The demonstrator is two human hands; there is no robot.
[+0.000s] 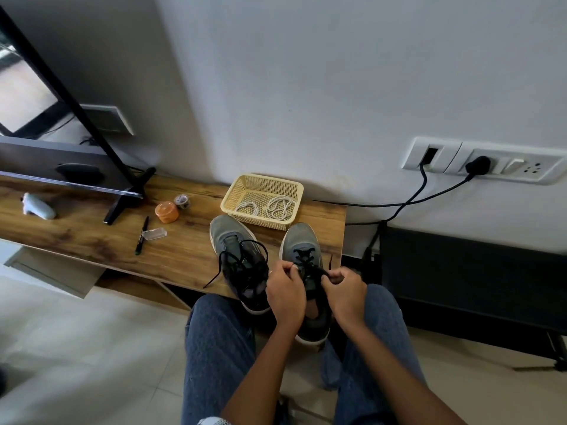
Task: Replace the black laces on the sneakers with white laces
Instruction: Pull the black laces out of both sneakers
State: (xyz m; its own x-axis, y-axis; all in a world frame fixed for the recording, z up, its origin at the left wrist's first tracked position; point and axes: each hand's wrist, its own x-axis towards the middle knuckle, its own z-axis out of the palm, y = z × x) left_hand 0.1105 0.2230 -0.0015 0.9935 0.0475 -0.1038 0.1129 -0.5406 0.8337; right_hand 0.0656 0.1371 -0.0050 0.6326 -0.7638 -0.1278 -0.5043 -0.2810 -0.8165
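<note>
Two grey sneakers stand side by side on a wooden table (92, 237), toes toward the wall. The left sneaker (237, 256) has its black lace loosened, with ends trailing over its side. My left hand (287, 291) and my right hand (345, 291) are over the right sneaker (302, 240), each pinching part of its black lace (306, 256) near the tongue. Behind the shoes, a cream plastic basket (245, 187) holds two coiled white laces (279, 207).
On the table to the left lie a black pen (141, 236), a small clear case (154, 234), an orange jar (166, 212) and a tape roll (182, 201). A TV stand foot (129, 200) stands there. Cables run from a wall socket (478, 165) at right.
</note>
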